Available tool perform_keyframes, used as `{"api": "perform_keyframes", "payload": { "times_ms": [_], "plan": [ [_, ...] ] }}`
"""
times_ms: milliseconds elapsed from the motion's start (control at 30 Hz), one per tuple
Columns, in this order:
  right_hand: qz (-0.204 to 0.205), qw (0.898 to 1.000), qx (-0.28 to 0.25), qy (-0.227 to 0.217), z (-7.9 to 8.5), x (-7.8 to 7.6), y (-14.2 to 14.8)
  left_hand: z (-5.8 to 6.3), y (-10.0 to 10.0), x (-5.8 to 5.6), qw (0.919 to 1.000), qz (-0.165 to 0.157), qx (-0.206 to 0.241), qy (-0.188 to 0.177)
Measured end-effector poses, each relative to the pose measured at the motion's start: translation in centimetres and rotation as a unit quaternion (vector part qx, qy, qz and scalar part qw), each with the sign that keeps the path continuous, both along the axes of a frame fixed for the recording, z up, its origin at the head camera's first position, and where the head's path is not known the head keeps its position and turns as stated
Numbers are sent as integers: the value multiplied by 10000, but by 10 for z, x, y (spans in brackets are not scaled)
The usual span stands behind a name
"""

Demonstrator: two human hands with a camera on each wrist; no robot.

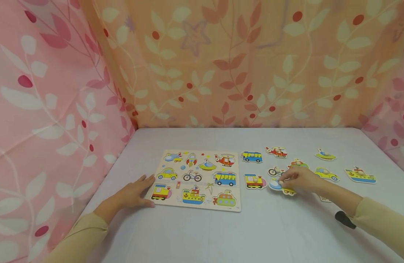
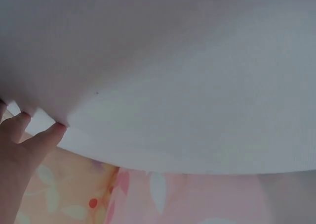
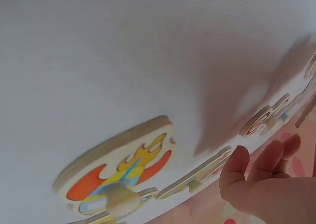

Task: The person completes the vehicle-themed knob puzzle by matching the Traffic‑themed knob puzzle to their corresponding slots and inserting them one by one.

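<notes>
My left hand (image 1: 136, 191) rests along the left edge of a wooden puzzle board (image 1: 236, 208) printed with vehicles, fingers spread. In the left wrist view its fingertips (image 2: 60, 125) touch the white surface. To the board's right, my right hand (image 1: 300, 179) pinches the knob of an airplane puzzle piece (image 1: 277, 185). The bicycle piece (image 1: 273, 171) and submarine piece (image 1: 295, 163) lie partly behind that hand. Beside them are the train piece (image 1: 254, 181) and yellow car piece (image 1: 327, 174). In the right wrist view, a rocket piece (image 3: 118, 177) lies near the curled fingers.
A bus piece (image 1: 252, 157), helicopter piece (image 1: 277, 152), flying saucer piece (image 1: 325, 154) and ship piece (image 1: 360, 175) lie farther out on the white table (image 1: 202, 237). Floral cloth (image 1: 221, 65) hangs behind the table and at both sides.
</notes>
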State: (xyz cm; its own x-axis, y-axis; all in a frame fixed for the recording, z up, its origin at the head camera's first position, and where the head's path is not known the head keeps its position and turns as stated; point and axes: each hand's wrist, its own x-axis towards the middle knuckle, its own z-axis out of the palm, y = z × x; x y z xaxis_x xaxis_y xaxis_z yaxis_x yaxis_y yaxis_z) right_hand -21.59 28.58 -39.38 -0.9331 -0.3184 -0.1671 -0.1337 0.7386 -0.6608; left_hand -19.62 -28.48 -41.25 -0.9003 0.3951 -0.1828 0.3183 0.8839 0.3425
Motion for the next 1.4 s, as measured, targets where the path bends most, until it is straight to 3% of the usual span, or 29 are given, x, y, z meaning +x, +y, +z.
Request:
{"api": "perform_keyframes", "payload": {
  "times_ms": [433,733,1100,1400],
  "plan": [
    [-101,9996,54,263,8,-7,-14,-4,5,4,9996,16,-238,122],
    [-19,9981,-2,620,10,-15,-30,-4,10,7,9995,102,-290,-16],
    [66,9991,-17,428,26,-20,-49,0,5,4,9991,281,-252,-213],
    [-90,9996,-115,259,24,-26,-59,2,-1,-7,9984,27,-135,-554]
  ]
}}
